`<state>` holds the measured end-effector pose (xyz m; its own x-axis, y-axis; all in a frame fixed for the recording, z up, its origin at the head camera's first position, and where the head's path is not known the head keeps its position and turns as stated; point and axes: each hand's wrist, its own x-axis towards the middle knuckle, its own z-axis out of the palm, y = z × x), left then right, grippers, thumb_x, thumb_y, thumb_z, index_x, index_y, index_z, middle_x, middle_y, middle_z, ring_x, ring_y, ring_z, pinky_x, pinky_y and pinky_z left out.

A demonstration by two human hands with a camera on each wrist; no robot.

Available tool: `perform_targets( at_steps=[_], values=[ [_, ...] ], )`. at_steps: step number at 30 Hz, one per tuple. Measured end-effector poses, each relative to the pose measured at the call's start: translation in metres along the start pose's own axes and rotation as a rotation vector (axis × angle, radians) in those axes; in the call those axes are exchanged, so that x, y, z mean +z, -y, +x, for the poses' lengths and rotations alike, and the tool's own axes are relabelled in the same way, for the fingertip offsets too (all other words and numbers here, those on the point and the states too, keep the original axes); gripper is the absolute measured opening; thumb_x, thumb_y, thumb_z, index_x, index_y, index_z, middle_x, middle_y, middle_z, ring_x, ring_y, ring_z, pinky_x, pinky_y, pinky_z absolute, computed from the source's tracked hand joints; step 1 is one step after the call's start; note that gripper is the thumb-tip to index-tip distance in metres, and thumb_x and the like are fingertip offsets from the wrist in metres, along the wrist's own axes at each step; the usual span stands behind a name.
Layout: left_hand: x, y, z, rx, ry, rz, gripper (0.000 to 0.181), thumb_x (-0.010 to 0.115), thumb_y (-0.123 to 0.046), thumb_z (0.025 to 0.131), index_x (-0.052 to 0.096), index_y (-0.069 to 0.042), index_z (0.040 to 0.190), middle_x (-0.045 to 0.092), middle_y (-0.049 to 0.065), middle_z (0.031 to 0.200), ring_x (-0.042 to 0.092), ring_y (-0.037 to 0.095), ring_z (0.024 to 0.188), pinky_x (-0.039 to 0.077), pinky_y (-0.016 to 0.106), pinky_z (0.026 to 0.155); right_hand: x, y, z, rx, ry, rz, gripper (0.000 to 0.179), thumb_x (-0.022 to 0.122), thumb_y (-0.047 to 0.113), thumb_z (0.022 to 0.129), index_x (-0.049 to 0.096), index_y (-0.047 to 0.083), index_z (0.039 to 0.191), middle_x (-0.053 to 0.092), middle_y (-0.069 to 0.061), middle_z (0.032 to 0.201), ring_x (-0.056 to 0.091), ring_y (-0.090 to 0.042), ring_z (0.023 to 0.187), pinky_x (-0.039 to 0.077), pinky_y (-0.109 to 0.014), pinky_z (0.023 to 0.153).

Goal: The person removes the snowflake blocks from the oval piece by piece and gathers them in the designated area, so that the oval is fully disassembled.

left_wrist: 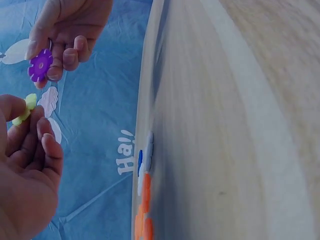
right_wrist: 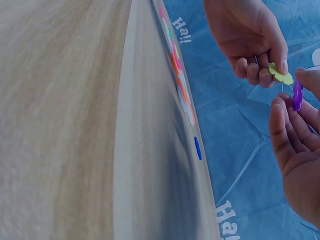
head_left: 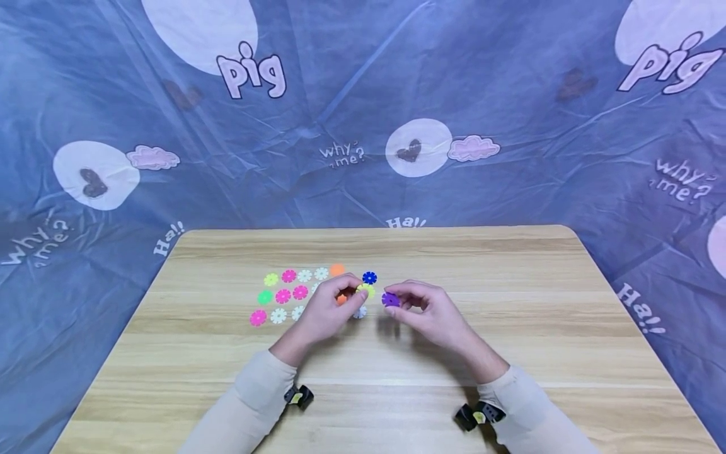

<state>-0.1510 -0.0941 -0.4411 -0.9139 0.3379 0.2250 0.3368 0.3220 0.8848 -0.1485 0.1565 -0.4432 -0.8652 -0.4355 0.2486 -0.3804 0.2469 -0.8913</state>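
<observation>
Between thumb and fingertips my left hand pinches a yellow snowflake disc, a flat round toy piece with a notched rim. Facing it, my right hand pinches a purple snowflake disc by its edge. Both discs are held above the table, a small gap apart, as the left wrist view also shows with the purple disc above the yellow one. In the right wrist view the purple disc stands nearly edge-on beside the yellow disc.
On the wooden table lie rows of snowflake discs, among them a pink one, a green one and a white one, partly hidden by the left hand. A blue disc lies just behind the hands. A printed blue cloth hangs behind.
</observation>
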Motion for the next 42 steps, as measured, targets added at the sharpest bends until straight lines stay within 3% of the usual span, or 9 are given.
perform_targets(
  at_steps=[6, 13, 18, 26, 34, 42],
  values=[
    [-0.001, 0.001, 0.002, -0.07, 0.048, 0.034, 0.014, 0.065, -0.016, 0.106, 0.075, -0.006, 0.106, 0.071, 0.007, 0.093, 0.06, 0.015, 0.086, 0.054, 0.028, 0.077, 0.001, -0.002, -0.002, 0.009, 0.0, -0.016, 0.036, 0.082, 0.01, 0.094, 0.074, -0.002, 0.127, 0.078, -0.008, 0.106, 0.069, -0.009, 0.091, 0.062, -0.025, 0.086],
    [-0.002, 0.003, 0.007, -0.111, 0.087, 0.08, 0.019, 0.061, -0.014, 0.108, 0.075, -0.002, 0.114, 0.074, 0.019, 0.099, 0.061, 0.015, 0.082, 0.055, 0.025, 0.074, 0.0, -0.003, -0.001, 0.019, 0.007, -0.026, 0.036, 0.082, 0.011, 0.095, 0.074, -0.001, 0.128, 0.077, -0.008, 0.107, 0.069, -0.011, 0.092, 0.062, -0.025, 0.087],
    [-0.002, 0.002, 0.011, -0.168, 0.101, 0.136, 0.022, 0.062, -0.015, 0.109, 0.075, -0.003, 0.12, 0.076, 0.012, 0.102, 0.063, 0.012, 0.084, 0.057, 0.026, 0.078, -0.002, -0.003, -0.001, 0.011, 0.011, -0.038, 0.038, 0.081, 0.012, 0.095, 0.073, -0.001, 0.13, 0.077, -0.007, 0.107, 0.069, -0.011, 0.093, 0.062, -0.026, 0.088],
    [0.001, -0.001, 0.018, -0.279, 0.097, 0.179, 0.016, 0.072, -0.017, 0.103, 0.078, -0.008, 0.115, 0.076, 0.003, 0.099, 0.066, 0.012, 0.086, 0.06, 0.028, 0.081, -0.004, -0.004, -0.003, 0.036, 0.019, -0.048, 0.038, 0.081, 0.012, 0.096, 0.073, -0.001, 0.131, 0.077, -0.007, 0.107, 0.069, -0.011, 0.093, 0.062, -0.026, 0.087],
    [0.006, 0.003, 0.03, -0.259, 0.141, 0.284, 0.016, 0.073, -0.012, 0.102, 0.08, -0.005, 0.114, 0.078, 0.004, 0.099, 0.069, 0.012, 0.087, 0.062, 0.032, 0.087, -0.006, -0.005, -0.003, 0.056, 0.017, -0.061, 0.04, 0.082, 0.014, 0.095, 0.073, 0.0, 0.132, 0.077, -0.005, 0.108, 0.069, -0.011, 0.093, 0.062, -0.026, 0.087],
    [0.01, 0.01, 0.038, -0.271, 0.178, 0.333, 0.015, 0.073, -0.008, 0.099, 0.08, -0.004, 0.111, 0.078, 0.005, 0.098, 0.069, 0.012, 0.086, 0.062, 0.03, 0.085, -0.007, -0.007, -0.005, 0.062, 0.007, -0.057, 0.039, 0.082, 0.007, 0.094, 0.073, -0.001, 0.131, 0.076, -0.006, 0.105, 0.069, -0.011, 0.091, 0.062, -0.025, 0.085]
  ],
)
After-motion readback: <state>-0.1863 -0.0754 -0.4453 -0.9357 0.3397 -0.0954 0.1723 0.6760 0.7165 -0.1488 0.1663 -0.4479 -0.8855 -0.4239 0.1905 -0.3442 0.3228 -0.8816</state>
